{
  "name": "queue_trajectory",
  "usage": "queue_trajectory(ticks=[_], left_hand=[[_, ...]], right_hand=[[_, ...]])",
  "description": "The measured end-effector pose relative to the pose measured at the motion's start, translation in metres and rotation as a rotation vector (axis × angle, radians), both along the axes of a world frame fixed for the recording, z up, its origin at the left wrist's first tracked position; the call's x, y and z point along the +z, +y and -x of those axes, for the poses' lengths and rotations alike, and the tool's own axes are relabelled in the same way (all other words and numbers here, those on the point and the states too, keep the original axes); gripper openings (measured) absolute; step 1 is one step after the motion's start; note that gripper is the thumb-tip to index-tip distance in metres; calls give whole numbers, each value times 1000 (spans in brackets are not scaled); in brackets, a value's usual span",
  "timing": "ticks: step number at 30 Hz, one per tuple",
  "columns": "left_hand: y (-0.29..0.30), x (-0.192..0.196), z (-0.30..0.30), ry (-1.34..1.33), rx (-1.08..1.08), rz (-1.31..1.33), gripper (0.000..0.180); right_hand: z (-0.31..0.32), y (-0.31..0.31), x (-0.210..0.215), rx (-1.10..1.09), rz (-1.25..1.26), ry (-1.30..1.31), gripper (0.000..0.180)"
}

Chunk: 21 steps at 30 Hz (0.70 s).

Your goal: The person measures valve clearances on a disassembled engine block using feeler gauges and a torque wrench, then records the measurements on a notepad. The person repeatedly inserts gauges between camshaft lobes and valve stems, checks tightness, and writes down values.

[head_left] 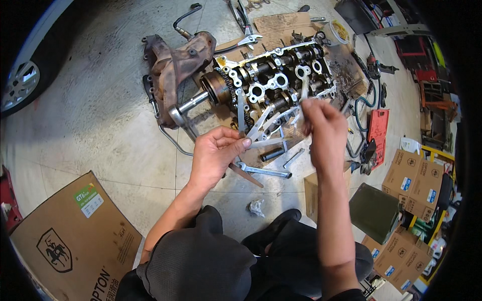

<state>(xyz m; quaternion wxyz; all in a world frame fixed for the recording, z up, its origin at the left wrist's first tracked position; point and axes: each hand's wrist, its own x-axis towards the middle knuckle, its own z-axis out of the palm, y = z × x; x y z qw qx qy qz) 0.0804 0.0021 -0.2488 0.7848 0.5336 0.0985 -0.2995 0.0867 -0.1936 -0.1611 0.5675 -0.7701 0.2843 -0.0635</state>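
Feeler gauge blades [261,128] are being fanned out above the engine head [278,83].
One blade is being pinched by the right hand [321,123]; the rest are being gripped by left hand [216,153], long axes pointing away.

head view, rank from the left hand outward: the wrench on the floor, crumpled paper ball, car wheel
1. The wrench lies just right of the left hand, on the floor.
2. The crumpled paper ball is lower, near the knees.
3. The car wheel is farthest, at the far left edge.
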Motion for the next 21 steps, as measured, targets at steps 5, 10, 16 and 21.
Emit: queue_trajectory(ticks=[5,10,16,21], left_hand=[[-9,2,2,-50,134,24,14],[-12,6,5,-36,176,34,15],[-8,9,4,-31,168,13,15],[-6,8,5,-58,113,-36,13]], right_hand=[[43,28,-5,-69,-380,62,12],[51,44,-29,-115,-560,25,11],[53,51,-31,-100,-348,26,26],[30,33,1,243,877,-309,38]])
